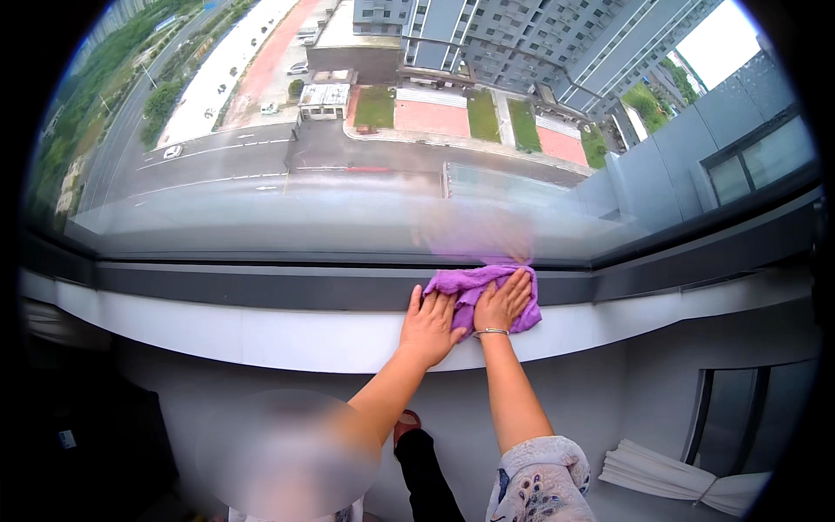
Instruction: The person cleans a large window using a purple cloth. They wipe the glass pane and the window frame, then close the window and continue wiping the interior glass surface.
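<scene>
A crumpled purple cloth [465, 280] lies over the dark grey window frame [348, 291] and hangs onto the white sill [261, 331]. My right hand [503, 303], with a thin bracelet at the wrist, presses flat on the cloth, fingers stretched out. Beside it, my left hand [429, 327] rests on the sill with its fingers straight and pointing up the frame. The left fingertips meet the cloth's left edge, and the left thumb is near the cloth's lower part. Both hands are open. The cloth's underside is hidden.
Behind the frame stands a large window pane [330, 217], faintly reflecting the cloth. Outside, far below, are a road and buildings. A tied white curtain [687, 483] hangs at the lower right. A dark object [104, 426] stands at the lower left.
</scene>
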